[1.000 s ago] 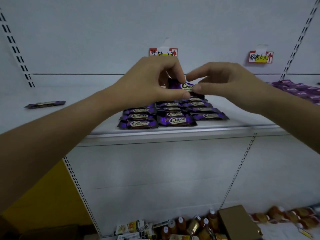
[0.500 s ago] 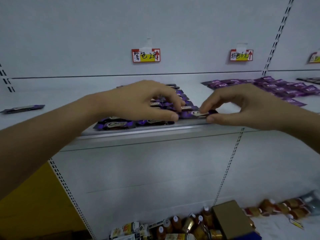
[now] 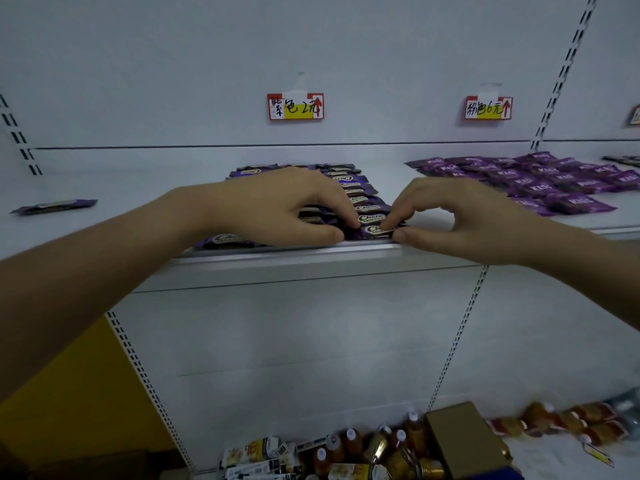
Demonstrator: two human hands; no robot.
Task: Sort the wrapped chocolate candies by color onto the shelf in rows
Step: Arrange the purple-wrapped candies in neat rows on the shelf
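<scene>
Left hand (image 3: 277,206), right hand (image 3: 460,216) pinch ends of glossy purple candy (image 3: 375,231), oval logo, at shelf (image 3: 145,181) edge.

1. I get 1 view: the head camera, facing forward and a little down onto the top of the white shelf (image 3: 311,251).
2. It sits close; the left hand (image 3: 277,209) and right hand (image 3: 460,220) reach in from the lower corners and pinch a purple candy (image 3: 375,231) near centre.
3. The wide lens bows the slotted uprights (image 3: 568,64) and catches bottles (image 3: 349,441) along the bottom edge.
</scene>
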